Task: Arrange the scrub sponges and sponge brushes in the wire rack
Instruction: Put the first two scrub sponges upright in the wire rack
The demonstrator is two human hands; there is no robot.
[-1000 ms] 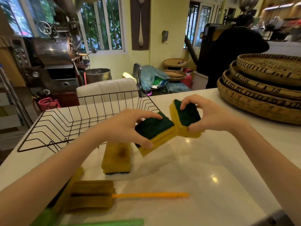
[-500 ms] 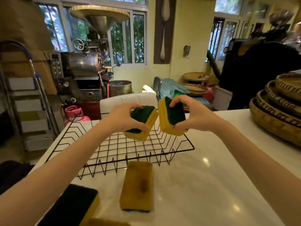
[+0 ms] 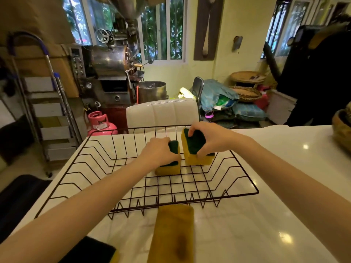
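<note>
A black wire rack (image 3: 245,179) sits on the white counter. Inside it, my left hand (image 3: 158,151) grips a yellow scrub sponge with a green pad (image 3: 169,168), pressed down on the rack's floor. Just to the right, my right hand (image 3: 207,137) holds a second green-and-yellow scrub sponge (image 3: 196,150), standing tilted on its edge in the rack. Another yellow sponge (image 3: 173,232) lies pad-down on the counter in front of the rack. A fourth sponge (image 3: 93,251) with a dark pad shows at the bottom left, partly hidden by my left forearm. No sponge brushes are in view.
A woven basket (image 3: 341,128) stands at the counter's right edge. Behind the rack is a white chair back (image 3: 161,112). A person in black (image 3: 319,76) stands at the far right. A metal machine and a pink gas cylinder (image 3: 99,123) stand beyond the counter.
Both hands moved forward and down with their sponges, from above the rack's near rim into the rack. The view tilted down and closer.
</note>
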